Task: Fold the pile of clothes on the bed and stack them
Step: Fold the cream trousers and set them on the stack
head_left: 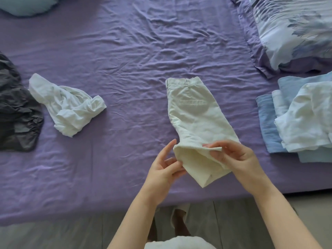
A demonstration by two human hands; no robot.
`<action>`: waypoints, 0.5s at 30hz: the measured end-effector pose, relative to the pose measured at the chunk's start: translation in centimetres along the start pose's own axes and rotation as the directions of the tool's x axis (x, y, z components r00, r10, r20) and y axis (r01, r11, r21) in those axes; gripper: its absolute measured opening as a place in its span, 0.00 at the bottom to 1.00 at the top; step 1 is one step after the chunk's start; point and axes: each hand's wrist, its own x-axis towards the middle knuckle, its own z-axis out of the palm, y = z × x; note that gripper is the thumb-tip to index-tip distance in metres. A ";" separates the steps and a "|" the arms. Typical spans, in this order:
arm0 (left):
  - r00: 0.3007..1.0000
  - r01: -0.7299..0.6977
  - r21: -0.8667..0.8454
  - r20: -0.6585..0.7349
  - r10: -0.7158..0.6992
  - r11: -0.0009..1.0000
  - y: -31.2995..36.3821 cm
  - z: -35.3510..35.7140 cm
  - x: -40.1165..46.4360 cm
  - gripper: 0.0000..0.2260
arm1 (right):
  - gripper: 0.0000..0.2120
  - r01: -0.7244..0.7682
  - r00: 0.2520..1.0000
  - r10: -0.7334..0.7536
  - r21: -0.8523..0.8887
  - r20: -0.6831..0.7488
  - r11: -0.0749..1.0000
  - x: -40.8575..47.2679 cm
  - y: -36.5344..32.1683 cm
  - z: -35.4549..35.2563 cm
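Note:
Cream-coloured trousers (194, 115), folded lengthwise, lie in the middle of the purple bed with the waistband at the far end. Their near end is lifted off the sheet. My left hand (164, 168) pinches its left edge, and my right hand (233, 157) pinches the folded-over hem at the right. A crumpled white garment (70, 106) lies to the left, a crumpled dark grey one (16, 112) at the left edge. At the right sits a stack of folded clothes (305, 119), light blue pieces with a white one on top.
The purple sheet (125, 60) covers the bed; its near edge runs along the bottom, with grey floor (71, 234) below. A patterned pillow (294, 27) lies at the back right, a pale blue cushion (27, 4) at the back left.

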 end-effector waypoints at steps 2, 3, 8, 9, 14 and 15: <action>0.999 0.011 -0.094 0.044 -0.007 0.996 0.8 -0.6 -0.2 0.22 | 0.06 -0.034 0.993 0.035 -0.009 0.117 0.999 -0.9 0.7 1.2; 0.999 0.016 -0.136 0.052 -0.009 0.991 1.1 -1.0 -0.3 0.20 | 0.07 -0.058 0.986 0.059 -0.016 0.155 0.998 -1.2 1.2 1.8; 0.998 0.058 -0.093 -0.030 -0.061 0.994 2.0 -2.0 -0.1 0.13 | 0.09 -0.064 0.971 0.090 -0.121 0.223 0.991 -2.2 4.5 5.8; 0.992 0.084 0.030 -0.102 -0.080 0.996 1.7 -2.2 0.0 0.14 | 0.12 -0.065 0.960 0.104 -0.157 0.259 0.985 -2.1 5.3 6.4; 0.918 0.179 0.484 -0.395 0.032 0.856 -0.4 -5.1 0.0 0.31 | 0.20 -0.212 0.971 0.231 -0.242 0.054 0.947 -1.1 8.9 5.2; 0.919 0.181 0.520 -0.392 0.045 0.835 -0.7 -5.8 -0.2 0.35 | 0.19 -0.209 0.978 0.185 -0.364 -0.101 0.908 -0.5 9.8 4.0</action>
